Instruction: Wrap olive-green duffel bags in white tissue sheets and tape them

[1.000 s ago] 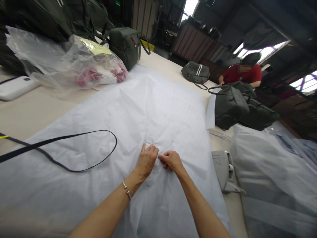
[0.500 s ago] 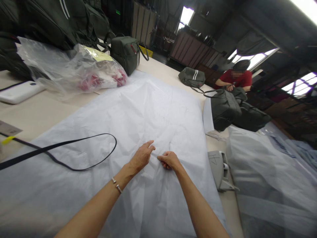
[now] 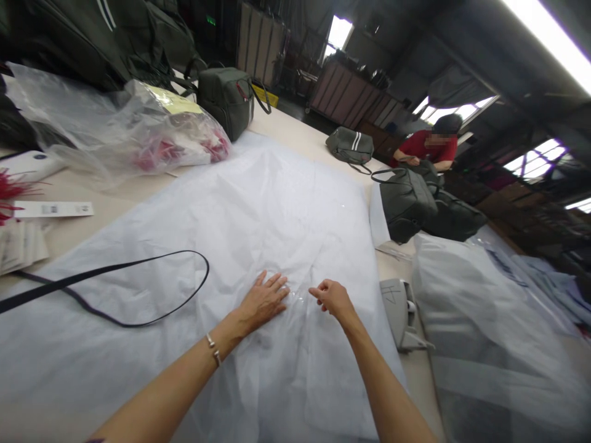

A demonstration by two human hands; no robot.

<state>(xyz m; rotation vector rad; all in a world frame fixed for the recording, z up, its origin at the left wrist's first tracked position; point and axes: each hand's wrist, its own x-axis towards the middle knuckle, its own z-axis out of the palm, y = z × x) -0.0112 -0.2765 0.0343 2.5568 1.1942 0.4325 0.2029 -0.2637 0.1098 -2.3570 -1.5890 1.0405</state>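
A large white translucent plastic sheet or bag (image 3: 258, 215) lies wrinkled across the table in front of me. My left hand (image 3: 265, 299) rests flat on it, fingers spread, with a metal cuff bracelet at the wrist. Just to its right, my right hand (image 3: 333, 298) has thumb and forefinger pinched together close above the sheet. Between the hands a small clear, shiny patch (image 3: 298, 296) catches the light, perhaps tape or a fold of film. What the right fingers hold, if anything, cannot be made out. A black strap (image 3: 138, 261) loops over the sheet's left part.
A grey tape-dispenser-like device (image 3: 398, 314) stands at the sheet's right edge, beside a stack of plastic-wrapped goods (image 3: 484, 332). Dark green bags (image 3: 406, 203) sit beyond. At left are a filled clear bag (image 3: 115, 135) and paper tags (image 3: 53, 209). A co-worker in red (image 3: 427, 147) works opposite.
My left hand has flattened onto the sheet, fingers now spread. The pinched right hand has moved right, away from it. The view has shifted slightly, bringing red tassels and tags in at left.
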